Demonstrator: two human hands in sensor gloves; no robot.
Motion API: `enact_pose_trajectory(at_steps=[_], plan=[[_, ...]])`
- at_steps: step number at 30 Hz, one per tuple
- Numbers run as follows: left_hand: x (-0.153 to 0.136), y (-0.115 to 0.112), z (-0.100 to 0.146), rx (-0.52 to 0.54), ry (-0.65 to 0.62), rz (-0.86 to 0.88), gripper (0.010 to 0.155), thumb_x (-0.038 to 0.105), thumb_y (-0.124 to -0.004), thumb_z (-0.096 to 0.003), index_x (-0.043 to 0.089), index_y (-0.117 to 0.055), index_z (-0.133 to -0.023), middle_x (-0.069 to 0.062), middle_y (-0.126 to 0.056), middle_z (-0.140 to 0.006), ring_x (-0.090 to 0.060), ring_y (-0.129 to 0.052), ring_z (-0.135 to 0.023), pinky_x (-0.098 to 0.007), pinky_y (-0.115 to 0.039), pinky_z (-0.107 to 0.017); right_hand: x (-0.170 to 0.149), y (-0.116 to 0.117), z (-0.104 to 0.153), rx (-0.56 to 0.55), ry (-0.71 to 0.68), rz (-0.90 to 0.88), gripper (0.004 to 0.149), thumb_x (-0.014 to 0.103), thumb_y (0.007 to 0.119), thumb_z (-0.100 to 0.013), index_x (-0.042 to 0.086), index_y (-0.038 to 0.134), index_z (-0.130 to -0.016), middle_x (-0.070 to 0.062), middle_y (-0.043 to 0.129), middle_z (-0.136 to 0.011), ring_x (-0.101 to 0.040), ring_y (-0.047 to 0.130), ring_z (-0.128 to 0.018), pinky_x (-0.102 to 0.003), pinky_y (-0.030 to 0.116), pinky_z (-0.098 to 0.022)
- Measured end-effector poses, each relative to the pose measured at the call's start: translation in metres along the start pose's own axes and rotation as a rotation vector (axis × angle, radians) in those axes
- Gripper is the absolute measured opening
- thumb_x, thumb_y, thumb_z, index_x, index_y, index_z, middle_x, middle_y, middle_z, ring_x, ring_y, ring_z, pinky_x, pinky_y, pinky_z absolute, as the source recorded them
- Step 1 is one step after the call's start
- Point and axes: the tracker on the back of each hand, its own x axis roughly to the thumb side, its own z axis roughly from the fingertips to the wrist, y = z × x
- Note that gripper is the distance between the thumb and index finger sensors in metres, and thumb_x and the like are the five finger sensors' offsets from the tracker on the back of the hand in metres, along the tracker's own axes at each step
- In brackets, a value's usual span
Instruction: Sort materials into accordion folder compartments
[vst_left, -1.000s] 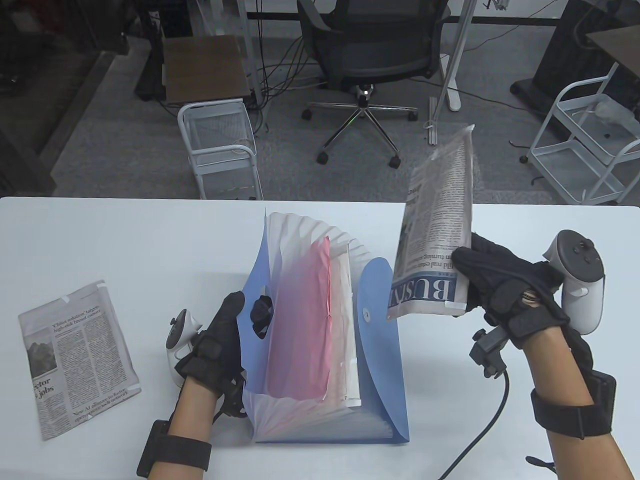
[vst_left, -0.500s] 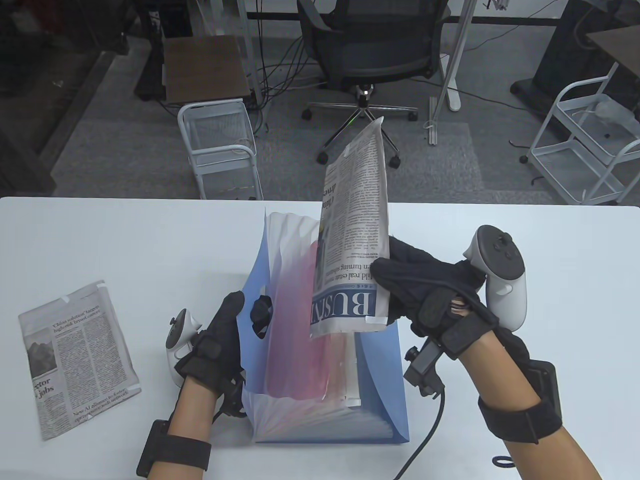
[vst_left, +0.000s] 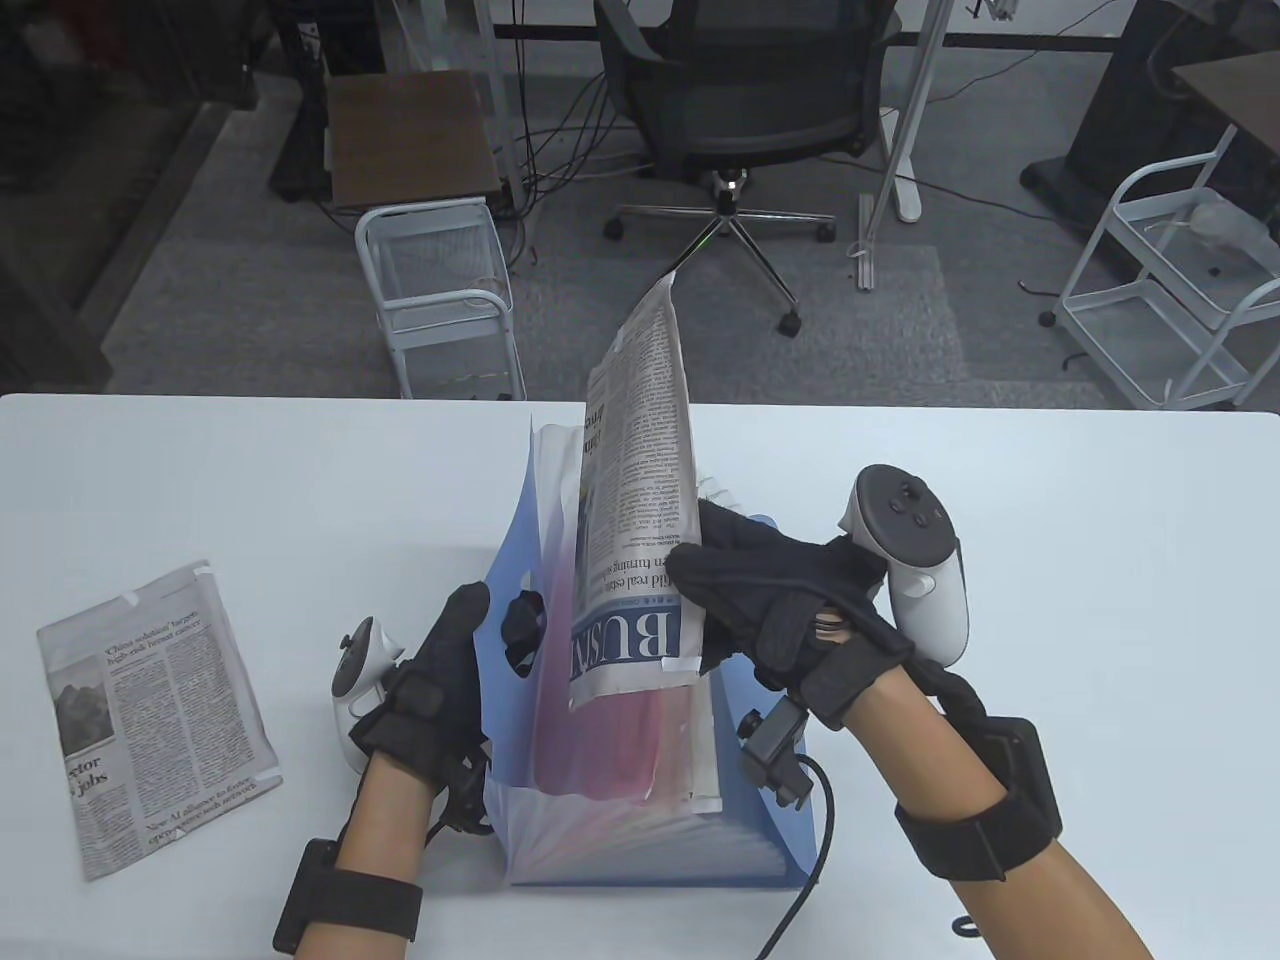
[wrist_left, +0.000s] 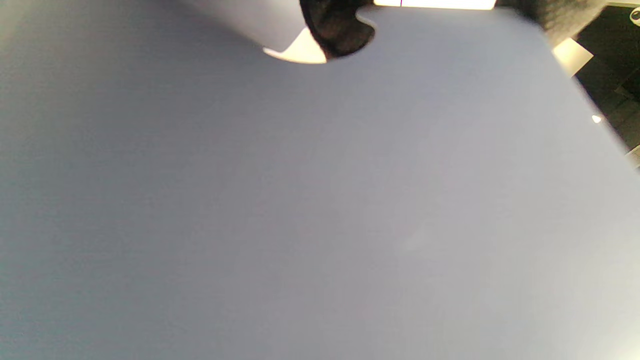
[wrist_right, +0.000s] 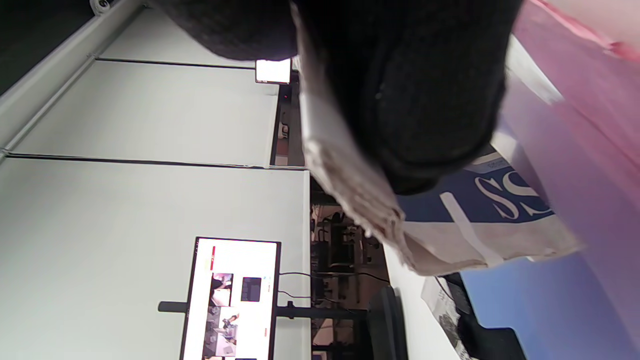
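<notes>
A blue accordion folder (vst_left: 770, 800) stands fanned open at the table's middle, with pink sheets (vst_left: 600, 740) and white papers in its pockets. My left hand (vst_left: 470, 640) grips the folder's left cover, its fingertips showing through the cover's cut-out; that blue cover (wrist_left: 320, 200) fills the left wrist view. My right hand (vst_left: 760, 590) grips a folded newspaper (vst_left: 640, 530) upright over the open pockets, its lower edge just above the pink sheets. The newspaper (wrist_right: 480, 220) also shows in the right wrist view under my fingers (wrist_right: 415, 100).
A second folded newspaper (vst_left: 150, 715) lies flat on the white table (vst_left: 1050, 470) at the left. A cable runs from my right wrist over the table's front edge. Beyond the far edge stand an office chair (vst_left: 740, 110) and wire carts (vst_left: 440, 290).
My right hand has carried the newspaper leftward from beside the folder's flap to over the open pockets and lowered it. My left hand and the folder have stayed put.
</notes>
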Motion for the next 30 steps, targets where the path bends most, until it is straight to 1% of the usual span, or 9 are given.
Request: enact_pose_trajectory(at_steps=[4,9,19,24,30], plan=[[0.000,0.000,0.000,0.000,-0.001,0.001,0.068,0.072,-0.057,-0.0661,0.013,-0.066,-0.098,-0.036,0.004,-0.118,-0.064,0.005,-0.097,-0.073,-0.018,-0.061,-0.010,0.004,0.000,0.015,0.033,0.024,0.057,0.021,0.072,-0.061,-0.004,0.047,-0.106,-0.028,0.079,-0.093,-0.041,0.107,-0.051,-0.034,0.100,-0.028],[0.000,0.000,0.000,0.000,-0.002,0.003,0.068,0.072,-0.057,-0.0661,0.013,-0.066,-0.098,-0.036,0.004,-0.118,-0.064,0.005,-0.097,-0.073,-0.018,-0.061,-0.017,0.003,0.002,0.006,0.057,0.047,0.058,0.021,0.072,-0.061,-0.004,0.046,-0.106,-0.029,0.078,-0.093,-0.042,0.107,-0.051,-0.034,0.100,-0.028],[0.000,0.001,0.000,0.000,-0.001,0.003,0.068,0.072,-0.057,-0.0661,0.013,-0.066,-0.098,-0.036,0.004,-0.118,-0.064,0.006,-0.097,-0.073,-0.018,-0.061,-0.020,0.008,0.013,0.019,0.060,0.097,0.058,0.021,0.072,-0.061,-0.005,0.046,-0.106,-0.030,0.077,-0.093,-0.042,0.107,-0.052,-0.034,0.100,-0.028],[0.001,0.001,0.000,0.001,-0.003,0.003,0.068,0.072,-0.057,-0.0661,0.013,-0.066,-0.098,-0.036,0.004,-0.118,-0.064,0.005,-0.097,-0.073,-0.017,-0.061,-0.024,0.009,0.015,0.032,0.076,0.090,0.058,0.020,0.071,-0.061,-0.007,0.046,-0.106,-0.031,0.077,-0.093,-0.042,0.108,-0.051,-0.033,0.100,-0.027],[0.001,0.001,0.000,0.001,-0.002,0.000,0.068,0.072,-0.057,-0.0660,0.013,-0.066,-0.098,-0.036,0.004,-0.118,-0.064,0.005,-0.097,-0.073,-0.017,-0.061,-0.030,0.010,0.011,0.038,0.110,0.113,0.059,0.021,0.071,-0.061,-0.007,0.045,-0.106,-0.031,0.076,-0.094,-0.042,0.107,-0.051,-0.034,0.100,-0.028]])
